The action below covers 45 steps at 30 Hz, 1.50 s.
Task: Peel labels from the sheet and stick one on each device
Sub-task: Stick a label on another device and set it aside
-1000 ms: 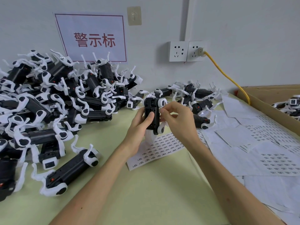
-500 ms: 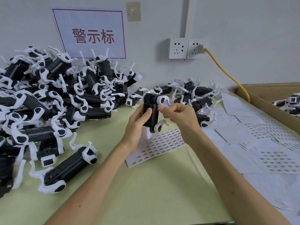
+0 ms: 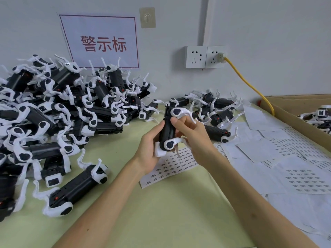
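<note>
The left hand [image 3: 150, 145] keeps its grip round the black device [image 3: 167, 130]. The right hand [image 3: 195, 138] has slid lower, and its thumb and fingers now pinch the body above the label sheet [image 3: 170, 170].

I turn the device [image 3: 168, 131] in my left hand [image 3: 149, 150], and my right hand [image 3: 195, 138] slides down to its middle.

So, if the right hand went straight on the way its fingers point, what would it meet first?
The right hand points left at the held device, which its fingertips seem to touch; the left hand lies just behind it.
</note>
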### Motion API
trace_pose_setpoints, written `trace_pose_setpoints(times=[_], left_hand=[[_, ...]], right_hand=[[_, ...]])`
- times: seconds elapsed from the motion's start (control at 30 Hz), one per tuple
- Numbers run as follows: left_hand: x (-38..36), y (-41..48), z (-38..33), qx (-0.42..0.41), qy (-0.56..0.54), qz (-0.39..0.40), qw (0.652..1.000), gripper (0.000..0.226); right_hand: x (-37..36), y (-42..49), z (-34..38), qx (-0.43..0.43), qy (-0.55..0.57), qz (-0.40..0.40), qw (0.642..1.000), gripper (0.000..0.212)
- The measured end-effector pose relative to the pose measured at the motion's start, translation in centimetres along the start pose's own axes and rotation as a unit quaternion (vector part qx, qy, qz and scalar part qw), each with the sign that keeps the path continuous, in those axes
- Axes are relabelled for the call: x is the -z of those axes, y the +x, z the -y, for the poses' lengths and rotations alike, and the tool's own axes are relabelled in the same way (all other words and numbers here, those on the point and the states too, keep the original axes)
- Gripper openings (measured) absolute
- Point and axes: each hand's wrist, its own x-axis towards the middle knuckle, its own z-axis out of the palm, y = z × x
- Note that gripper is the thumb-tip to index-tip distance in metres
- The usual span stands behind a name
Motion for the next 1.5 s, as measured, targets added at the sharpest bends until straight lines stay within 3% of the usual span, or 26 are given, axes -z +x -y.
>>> trace_pose_setpoints(times=[0.2,0.43,0.57,0.63,0.73,0.8,0.93,1.0,1.13,1.2,1.3,1.37,1.43,1.5], left_hand=[[0.6,0.1,-0.3,-0.001,0.005,-0.016,1.0,0.035],[0.2,0.0,-0.5,-0.001,-0.025,-0.008,1.0,0.036],[0.3,0.2,-0.4,0.018,-0.018,-0.025,0.999,0.039],[0.6,0.3,-0.3,0.026,-0.015,-0.038,0.999,0.047],[1.2,0.5,-0.5,0.036,-0.006,-0.011,0.999,0.05],[1.4,0.4,-0.9,0.055,0.022,0.029,0.998,0.047],[1.7,0.5,-1.4,0.118,0.105,0.059,0.986,0.052],[1.9,0.5,-1.6,0.128,0.131,0.068,0.981,0.048],[2.5,0.5,-2.2,0.116,0.123,-0.004,0.986,0.054],[2.9,0.7,-2.3,0.071,0.078,-0.06,0.993,0.05],[3.6,1.2,-2.5,0.003,0.033,-0.163,0.986,0.03],[4.0,1.5,-2.3,-0.001,0.11,-0.246,0.963,0.022],[4.5,1.7,-1.8,-0.005,0.225,-0.285,0.932,0.017],[4.8,1.7,-1.1,-0.024,0.308,-0.271,0.912,0.014]], right_hand=[[0.2,-0.1,-0.1,0.012,0.02,0.051,0.998,0.035],[0.4,0.4,-0.6,0.024,0.008,0.042,0.999,0.031],[0.6,0.5,-0.8,0.01,-0.007,0.02,1.0,0.012],[0.7,0.6,-0.7,0.02,0.018,-0.035,0.999,0.04],[1.6,1.0,-0.1,0.072,0.034,-0.097,0.992,0.054],[2.7,1.4,0.2,0.074,-0.015,-0.051,0.996,0.053],[4.5,1.4,0.6,0.04,-0.094,0.134,0.986,0.04],[5.0,1.4,0.7,0.025,-0.106,0.157,0.982,0.037],[6.4,1.4,0.8,-0.014,-0.103,0.188,0.977,0.032],[6.8,1.2,0.9,-0.048,-0.093,0.189,0.976,0.032],[7.2,1.2,1.2,-0.107,-0.094,0.131,0.981,0.045],[7.7,1.2,1.4,-0.146,-0.091,0.093,0.981,0.045],[8.6,1.3,2.0,-0.141,0.014,0.038,0.989,0.037],[10.5,1.1,3.0,-0.059,0.255,-0.065,0.963,0.026]])
